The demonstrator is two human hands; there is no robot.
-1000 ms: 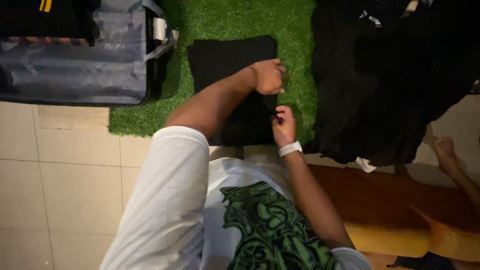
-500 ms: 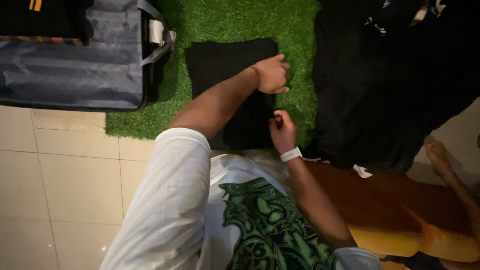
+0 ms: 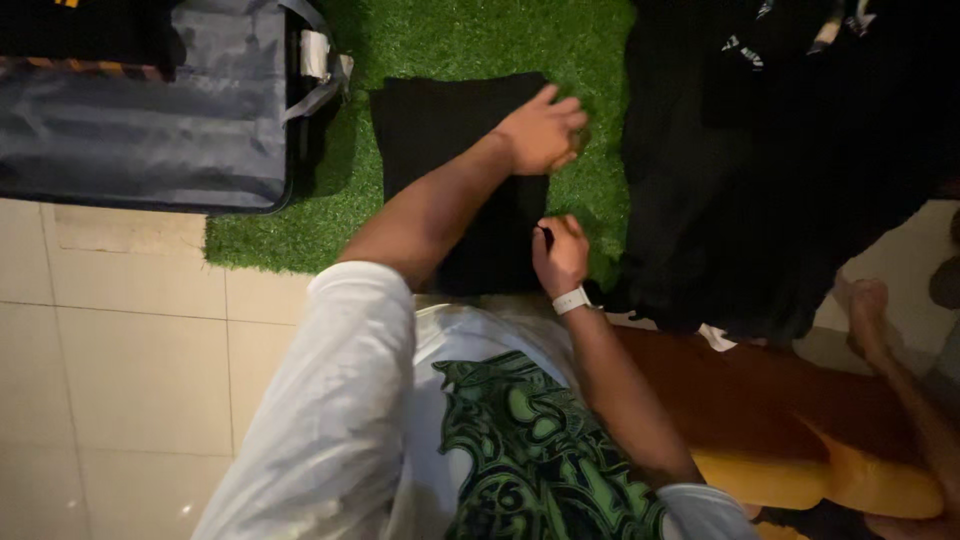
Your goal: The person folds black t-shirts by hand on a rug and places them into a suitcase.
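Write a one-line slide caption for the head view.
Left hand presses and right hand pinches a folded black garment on green turf beside a grey bag.

A home floor is indicated. Pale glazed floor tiles (image 3: 120, 360) with grout lines are seen, and a green artificial-grass mat (image 3: 450, 40) is laid over them. A grey soft travel bag (image 3: 150, 120) is placed at the mat's left edge; a heap of black clothing (image 3: 780, 170) is piled along its right edge.

one head cam, steep downward look, close over arms, green turf mat (image 3: 450, 40) ahead
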